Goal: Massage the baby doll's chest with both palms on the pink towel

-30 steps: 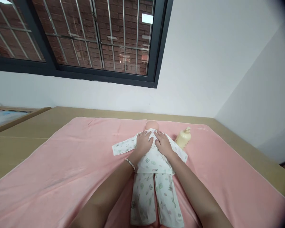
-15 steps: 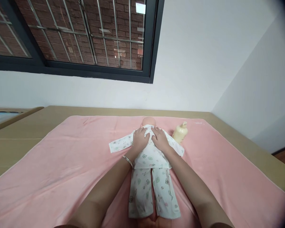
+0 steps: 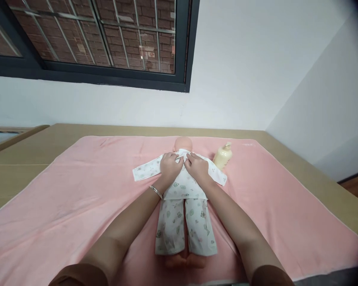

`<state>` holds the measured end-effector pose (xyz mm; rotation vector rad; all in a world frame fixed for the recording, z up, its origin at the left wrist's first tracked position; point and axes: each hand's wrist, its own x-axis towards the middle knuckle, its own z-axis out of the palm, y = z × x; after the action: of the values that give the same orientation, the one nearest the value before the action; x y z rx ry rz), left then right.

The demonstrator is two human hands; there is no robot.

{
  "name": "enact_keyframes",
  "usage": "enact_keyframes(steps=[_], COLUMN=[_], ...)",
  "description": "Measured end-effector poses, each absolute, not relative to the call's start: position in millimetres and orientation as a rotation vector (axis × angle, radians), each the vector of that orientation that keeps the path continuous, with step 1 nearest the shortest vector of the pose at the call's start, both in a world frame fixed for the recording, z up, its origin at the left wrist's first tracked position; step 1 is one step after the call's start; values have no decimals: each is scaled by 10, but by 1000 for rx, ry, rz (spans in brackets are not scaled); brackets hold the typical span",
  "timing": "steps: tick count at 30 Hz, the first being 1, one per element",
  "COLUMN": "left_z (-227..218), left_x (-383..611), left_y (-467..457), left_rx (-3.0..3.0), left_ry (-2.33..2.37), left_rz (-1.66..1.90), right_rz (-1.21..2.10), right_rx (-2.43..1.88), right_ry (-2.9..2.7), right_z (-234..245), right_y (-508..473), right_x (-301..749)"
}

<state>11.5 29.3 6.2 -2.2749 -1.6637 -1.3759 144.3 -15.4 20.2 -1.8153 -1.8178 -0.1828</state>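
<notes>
A baby doll [image 3: 183,143] lies stretched out on a pink blanket, its head at the far end and its feet near me. It wears a white printed shirt [image 3: 186,188] and matching trousers [image 3: 201,228]. My left hand [image 3: 170,167], with a bracelet on the wrist, is at the upper chest, fingers curled and pinching the shirt just under the collar. Opposite it, my right hand [image 3: 197,167] pinches the same shirt with thumb and fingers. The two hands are close together, a small gap between them. Both sleeves spread out to the sides.
A cream pump bottle [image 3: 222,156] stands on the pink blanket [image 3: 92,190] beside the doll's right-hand sleeve. The blanket covers a wooden table [image 3: 301,171] against a white wall. A dark-framed window [image 3: 113,77] with bars is above. Another wooden edge [image 3: 18,140] lies at far left.
Both hands lay flat with fingers spread on the shirt; now their fingers are curled in, pinching it near the collar. The view has tilted down slightly, showing the doll's feet.
</notes>
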Motion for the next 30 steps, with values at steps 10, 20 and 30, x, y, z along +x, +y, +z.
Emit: enact_keyframes(steps=[10,20,30], left_z=[67,54,50], left_x=[88,94,109], left_y=[371,420,403], left_rx=[-2464,-2519,-2505], left_ry=[-1702,-1713,-1715], left_rz=[-1282,-1223,-1279], right_rz=[-10,59,60], right_rx=[-1814,-1781,-1752], right_ry=[-1938,-1923,-1931], right_z=[209,159,110], right_y=[-15,10,38], right_x=[1545,1585,1624])
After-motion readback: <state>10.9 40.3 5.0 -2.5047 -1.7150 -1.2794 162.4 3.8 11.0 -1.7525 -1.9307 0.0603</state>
